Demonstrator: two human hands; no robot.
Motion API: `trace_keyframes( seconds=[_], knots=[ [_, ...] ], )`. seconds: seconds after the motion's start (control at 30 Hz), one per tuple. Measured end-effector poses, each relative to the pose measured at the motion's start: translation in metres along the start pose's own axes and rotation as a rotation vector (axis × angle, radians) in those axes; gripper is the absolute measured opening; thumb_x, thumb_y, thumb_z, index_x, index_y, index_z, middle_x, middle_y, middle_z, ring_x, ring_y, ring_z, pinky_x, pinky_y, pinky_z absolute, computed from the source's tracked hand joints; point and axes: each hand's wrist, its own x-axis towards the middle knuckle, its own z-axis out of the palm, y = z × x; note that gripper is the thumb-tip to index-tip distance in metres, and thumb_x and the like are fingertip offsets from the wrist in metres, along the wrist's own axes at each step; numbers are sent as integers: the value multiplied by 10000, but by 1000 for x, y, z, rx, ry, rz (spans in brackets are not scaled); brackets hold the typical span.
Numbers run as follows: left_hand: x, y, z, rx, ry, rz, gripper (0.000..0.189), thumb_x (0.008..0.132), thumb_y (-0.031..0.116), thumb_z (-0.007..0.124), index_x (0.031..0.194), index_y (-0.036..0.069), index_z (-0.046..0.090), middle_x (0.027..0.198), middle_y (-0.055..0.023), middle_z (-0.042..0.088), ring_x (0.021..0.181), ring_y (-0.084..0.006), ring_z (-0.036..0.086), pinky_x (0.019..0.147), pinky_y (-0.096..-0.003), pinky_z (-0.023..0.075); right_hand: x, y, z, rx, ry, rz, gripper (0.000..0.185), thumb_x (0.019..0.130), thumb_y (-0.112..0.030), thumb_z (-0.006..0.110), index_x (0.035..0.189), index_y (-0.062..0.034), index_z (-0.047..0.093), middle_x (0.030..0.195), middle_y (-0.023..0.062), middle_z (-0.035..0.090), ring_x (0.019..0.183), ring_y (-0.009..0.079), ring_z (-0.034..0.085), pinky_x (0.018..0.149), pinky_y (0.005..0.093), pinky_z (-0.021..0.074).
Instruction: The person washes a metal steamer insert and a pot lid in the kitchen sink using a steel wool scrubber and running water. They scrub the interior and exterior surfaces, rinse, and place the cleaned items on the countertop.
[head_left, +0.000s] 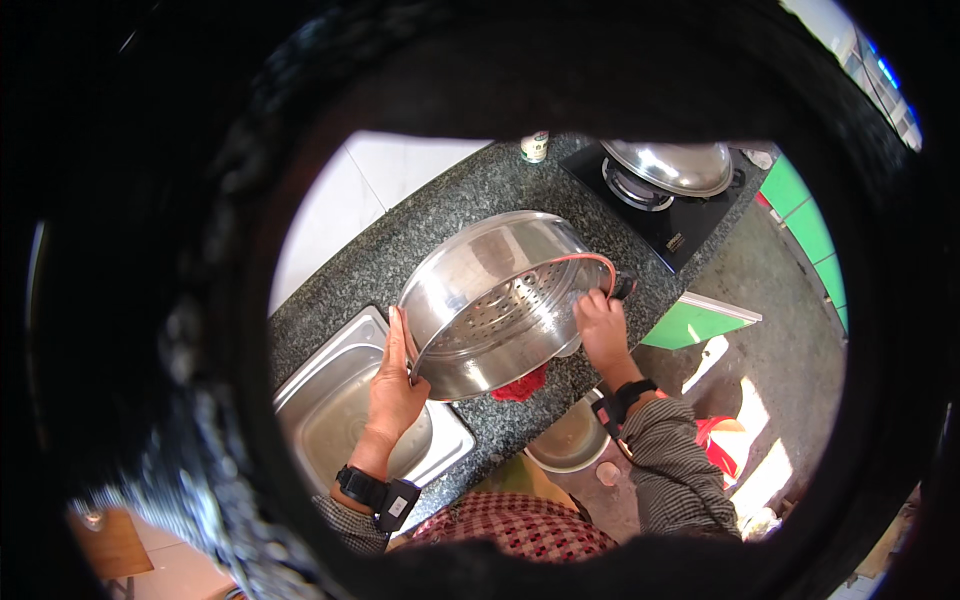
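A large stainless steel steamer pot (487, 262) with a perforated bottom is tilted over the granite countertop, its opening facing me. My left hand (396, 394) grips its left side, thumb near the rim and fingers along the outer wall. At the right, my right hand (602, 326) reaches over the rim with curled fingers. They press a small greyish pad (577, 297), mostly hidden, to the inner wall. A black side handle (624, 286) shows just beyond that hand. Under the steamer's near edge lies a red mesh cloth (520, 385).
A steel sink (330, 427) holding some water is set into the granite countertop (337, 277) at left. Back right, a domed lid (675, 166) covers a pan on the black gas hob (667, 229). A can (535, 147) stands nearby. A basin (570, 442) sits below the counter's edge.
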Motion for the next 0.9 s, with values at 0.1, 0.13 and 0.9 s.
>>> trace_keyframes(
  seconds=[0.1, 0.13, 0.9],
  knots=[
    [1, 2, 0, 87, 7, 72, 1106, 728, -140, 516, 1629, 234, -5, 1664, -98, 242, 1449, -356, 381, 1013, -336, 524, -26, -60, 7, 158, -113, 66, 100, 822, -171, 596, 864, -113, 666, 913, 26, 577, 951, 226, 558, 727, 382, 426],
    [1, 2, 1, 129, 19, 127, 1108, 728, -138, 519, 1629, 236, -8, 1663, -98, 244, 1447, -356, 383, 1017, -339, 521, -31, -78, 10, 287, 20, 97, 111, 814, -174, 594, 865, -119, 675, 909, 27, 585, 939, 224, 563, 718, 383, 427],
    [-2, -17, -10, -362, 111, -156, 1107, 730, -112, 521, 1628, 287, 12, 1463, -145, 547, 747, -256, 721, 539, -316, 602, -35, -46, -7, 874, 236, 854, 291, 867, -69, 697, 1151, -7, 676, 1062, 119, 707, 986, 226, 671, 897, 326, 519]
  ],
)
